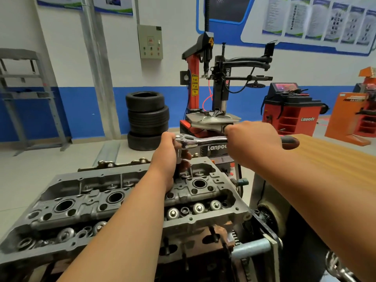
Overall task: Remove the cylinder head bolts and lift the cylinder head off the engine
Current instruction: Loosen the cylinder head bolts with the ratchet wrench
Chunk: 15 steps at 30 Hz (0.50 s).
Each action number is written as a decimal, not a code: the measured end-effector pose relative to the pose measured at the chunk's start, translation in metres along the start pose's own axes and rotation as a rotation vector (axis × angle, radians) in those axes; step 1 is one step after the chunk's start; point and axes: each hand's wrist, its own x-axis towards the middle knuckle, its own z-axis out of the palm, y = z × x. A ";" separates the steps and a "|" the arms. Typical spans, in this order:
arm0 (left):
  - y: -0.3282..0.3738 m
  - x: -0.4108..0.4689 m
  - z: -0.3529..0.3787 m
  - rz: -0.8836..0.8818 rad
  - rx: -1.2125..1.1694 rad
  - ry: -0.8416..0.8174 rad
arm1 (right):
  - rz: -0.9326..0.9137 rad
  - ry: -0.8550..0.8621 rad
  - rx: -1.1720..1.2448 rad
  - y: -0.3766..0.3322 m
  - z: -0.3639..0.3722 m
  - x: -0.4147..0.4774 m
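**Mechanic:** Forearms fill the bottom of the head view, both reaching out over the head [126, 202], which sits bolted on the engine [203, 251], valve springs and plug wells open to the air.

**Trainee:** And each hand?

**Mechanic:** Left hand [165, 157] is closed round the socket stem under the ratchet [200, 141], steadying it over a bolt hole at the far end of the head. Right hand [254, 139] is wrapped tight on the handle, out to the right, over the edge of the tabletop [335, 157].

**Trainee:** Can you see the bolt itself?

**Mechanic:** No, the left palm hides it. I can't tell whether the socket is fully seated.

**Trainee:** So what could go wrong?

**Mechanic:** If the socket sits cocked, I'd judge a hard pull rounds the bolt or kicks the tool off, and the left fingers are right there against sharp casting. The right knuckles could swing into the tabletop when the bolt breaks free.

**Trainee:** Anything for the head?

**Mechanic:** Loosening one end fully before the others may warp it. Also, those open wells would swallow a dropped bolt or washer.
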 end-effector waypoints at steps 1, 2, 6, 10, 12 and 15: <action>0.000 0.000 0.001 0.010 0.012 -0.009 | 0.017 -0.018 0.014 0.000 0.000 -0.004; -0.002 0.002 0.001 0.020 0.020 -0.006 | 0.021 -0.029 0.025 -0.002 0.001 -0.009; -0.004 0.003 0.003 0.024 0.033 0.088 | -0.011 0.034 0.021 -0.010 0.002 -0.017; -0.005 0.000 0.008 0.048 0.032 0.142 | 0.007 0.063 0.045 -0.001 0.003 0.010; -0.007 -0.001 0.011 0.083 0.083 0.169 | -0.017 0.145 0.022 0.004 0.012 0.015; -0.009 -0.002 0.014 0.091 0.114 0.206 | -0.103 0.282 -0.035 0.006 0.020 0.012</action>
